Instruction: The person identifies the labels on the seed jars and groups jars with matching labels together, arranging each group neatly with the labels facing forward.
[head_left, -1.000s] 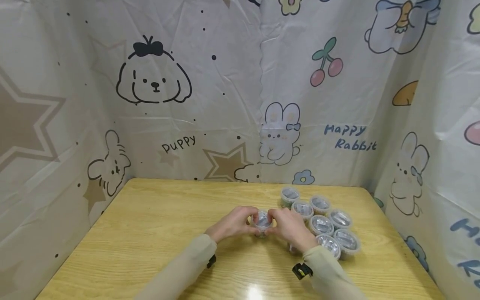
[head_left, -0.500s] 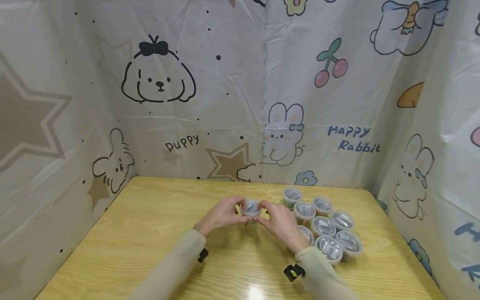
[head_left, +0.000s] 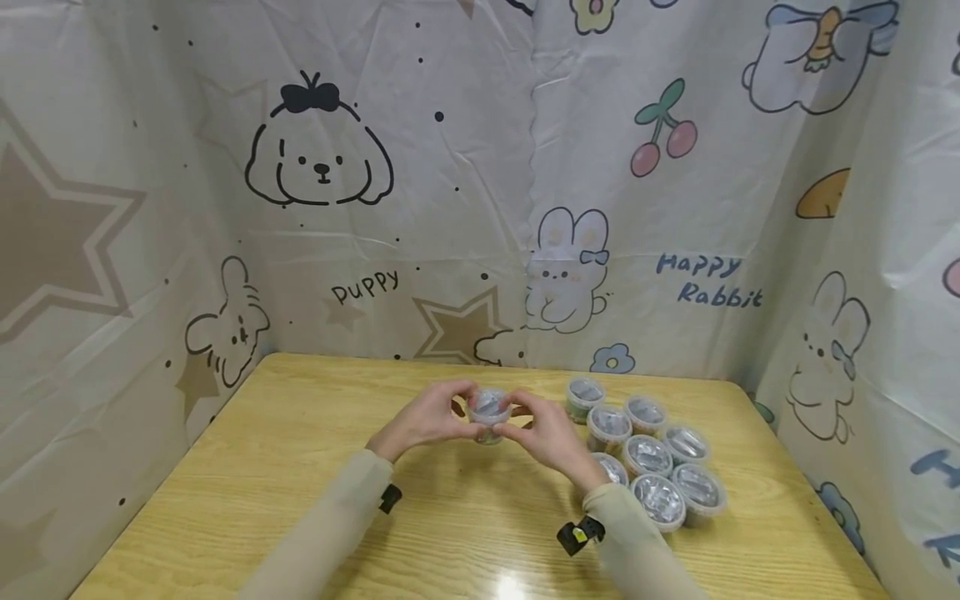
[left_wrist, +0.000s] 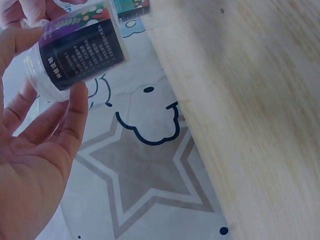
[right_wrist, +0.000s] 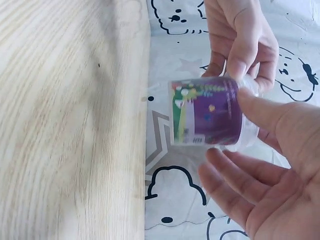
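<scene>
Tub [head_left: 488, 410], purple lbl [right_wrist: 214, 112], in L hand [head_left: 429, 415] & R hand [head_left: 549, 432] grip, curtain [head_left: 450, 233] reading "Happy Rabbit".

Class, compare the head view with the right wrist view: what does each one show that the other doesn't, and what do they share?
Only the head view shows the cluster of lidded cups, the sleeves and the "Happy Rabbit" lettering.

Only the right wrist view shows clearly the purple and green label on the side of the held cup.

Both show that cup in the person's left grip and right grip, plus the wooden table and patterned cloth.
</scene>
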